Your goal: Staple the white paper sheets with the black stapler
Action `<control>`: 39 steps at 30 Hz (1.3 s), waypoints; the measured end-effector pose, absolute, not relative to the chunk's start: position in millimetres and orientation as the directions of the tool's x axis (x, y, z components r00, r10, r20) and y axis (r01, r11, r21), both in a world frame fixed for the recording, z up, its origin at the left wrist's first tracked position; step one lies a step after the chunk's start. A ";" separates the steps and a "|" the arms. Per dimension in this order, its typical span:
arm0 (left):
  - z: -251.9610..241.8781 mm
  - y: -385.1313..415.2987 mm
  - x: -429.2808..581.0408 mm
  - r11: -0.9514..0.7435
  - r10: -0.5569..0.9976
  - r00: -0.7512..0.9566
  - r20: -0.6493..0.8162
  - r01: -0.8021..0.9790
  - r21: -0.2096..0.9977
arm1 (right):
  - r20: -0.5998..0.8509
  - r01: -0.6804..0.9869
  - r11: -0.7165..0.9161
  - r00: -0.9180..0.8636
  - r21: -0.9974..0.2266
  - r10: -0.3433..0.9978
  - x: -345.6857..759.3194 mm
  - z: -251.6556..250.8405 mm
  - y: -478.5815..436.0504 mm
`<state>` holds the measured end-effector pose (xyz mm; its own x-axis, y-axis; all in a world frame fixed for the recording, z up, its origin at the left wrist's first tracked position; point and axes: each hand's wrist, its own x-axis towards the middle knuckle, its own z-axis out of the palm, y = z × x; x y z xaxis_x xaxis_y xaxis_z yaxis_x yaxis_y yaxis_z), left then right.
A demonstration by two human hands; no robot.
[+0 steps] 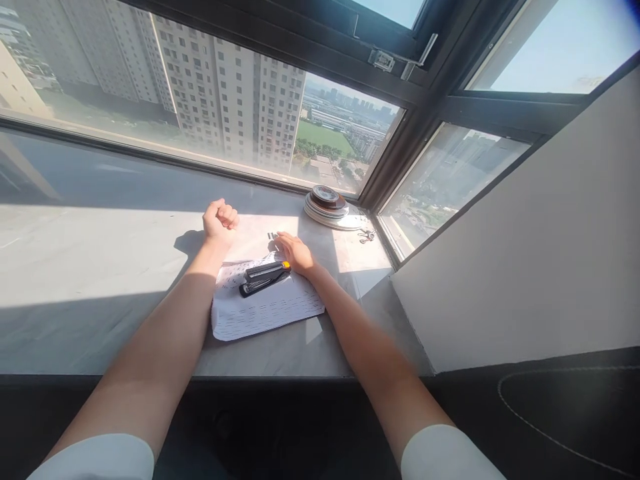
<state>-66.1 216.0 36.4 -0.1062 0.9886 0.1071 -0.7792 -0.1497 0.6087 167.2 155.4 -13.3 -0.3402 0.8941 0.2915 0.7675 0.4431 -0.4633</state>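
My left hand (220, 220) is closed in a fist above the sill, beyond the papers' far left corner. Whatever its curled fingers hold, if anything, is hidden. My right hand (297, 254) lies low at the far right edge of the printed papers (270, 316), fingers stretched to the left. Close to its fingertips are small dark strips that look like staples (272, 236); I cannot tell whether the fingers touch them. On the papers rests a black stapler (264, 277) with an orange end, which points toward my right hand.
A stack of round, plate-like things (327, 207) stands in the window corner, with a bunch of keys (367, 236) beside it. Dark window frames (400, 137) border the grey stone sill (90, 267). A white wall (525, 233) closes the right side.
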 end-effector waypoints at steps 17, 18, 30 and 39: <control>38.7 213.8 -63.3 -0.143 0.989 -0.084 0.121 -0.754 0.642 | 0.213 0.810 0.437 -0.382 -0.390 0.899 163.8 -4.4 148.6; 39.5 213.2 -63.1 -0.136 0.991 -0.093 0.100 -0.756 0.640 | 0.226 0.816 0.427 -0.365 -0.391 0.903 167.2 -6.4 147.4; 39.3 211.1 -51.8 -0.100 0.995 -0.047 0.091 -0.654 0.750 | 0.234 0.895 0.209 -0.123 -0.393 0.965 265.0 -0.8 89.2; 32.2 176.5 0.4 -0.263 0.853 0.454 0.256 -0.049 0.963 | 0.235 0.923 0.198 -0.123 -0.329 0.964 280.1 -3.3 105.4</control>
